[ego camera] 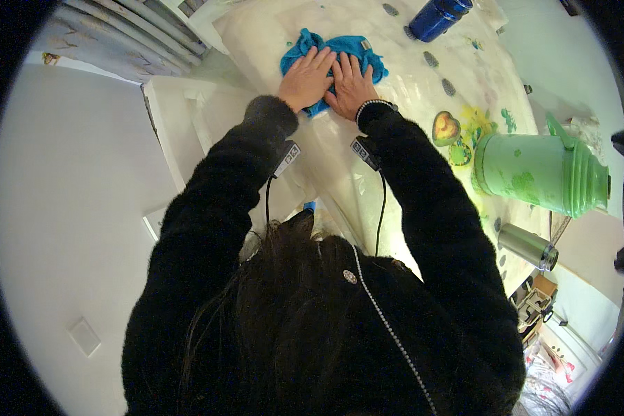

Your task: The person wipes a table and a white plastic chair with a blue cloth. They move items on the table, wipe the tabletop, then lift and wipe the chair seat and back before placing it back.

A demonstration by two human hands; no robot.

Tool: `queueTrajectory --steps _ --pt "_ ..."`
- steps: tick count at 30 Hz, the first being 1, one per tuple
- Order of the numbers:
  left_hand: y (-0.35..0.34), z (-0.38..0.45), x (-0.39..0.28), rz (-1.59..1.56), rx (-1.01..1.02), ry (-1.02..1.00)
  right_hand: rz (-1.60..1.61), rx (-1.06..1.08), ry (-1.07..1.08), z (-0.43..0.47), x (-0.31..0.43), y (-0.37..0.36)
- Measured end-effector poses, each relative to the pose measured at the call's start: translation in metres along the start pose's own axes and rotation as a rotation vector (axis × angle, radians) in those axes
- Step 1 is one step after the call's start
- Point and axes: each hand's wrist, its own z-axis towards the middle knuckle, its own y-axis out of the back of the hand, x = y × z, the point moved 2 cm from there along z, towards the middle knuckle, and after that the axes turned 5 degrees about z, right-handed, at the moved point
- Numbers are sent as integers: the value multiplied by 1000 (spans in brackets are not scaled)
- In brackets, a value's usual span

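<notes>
A crumpled blue cloth [346, 46] lies on the tabletop with its pale cover [333, 151], near the far left corner. My left hand [307, 79] rests flat on the cloth's left half, fingers pointing away from me. Beside it my right hand [351, 86] presses on the right half, its fingers slightly spread. The two hands touch or nearly touch at the thumbs. Parts of the cloth under both palms are hidden. A beaded bracelet circles my right wrist, and black sleeves cover both arms.
A dark blue container [437, 20] stands at the far right. Nearer on the right are a heart-shaped picture [446, 128], a green thermos flask [530, 166] and a steel bottle [525, 244]. A white chair or furniture frame [174, 114] and a patterned curtain [119, 36] are on the left.
</notes>
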Motion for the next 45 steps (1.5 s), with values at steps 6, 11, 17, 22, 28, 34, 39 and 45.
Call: queueTrajectory --steps 6,11,17,22,28,34,39,45 --pt "-10 4 5 37 -69 76 56 -64 61 11 -8 -7" --pt "-5 -11 -17 64 -37 124 11 -25 66 -7 -5 -5" --pt "-2 -67 -81 47 -82 125 -6 -35 111 -88 5 6" --pt "-1 -123 -149 41 -21 77 56 1 82 -179 17 24" --pt "4 -186 -243 0 58 -113 78 52 33 -309 27 43" --pt "1 -233 -343 -110 231 -419 172 132 -180 -449 34 67" --pt "-5 -249 -387 -154 234 -673 205 133 -293 -521 41 78" --pt "-3 -243 -381 -173 253 -730 139 157 -392 -518 50 71"
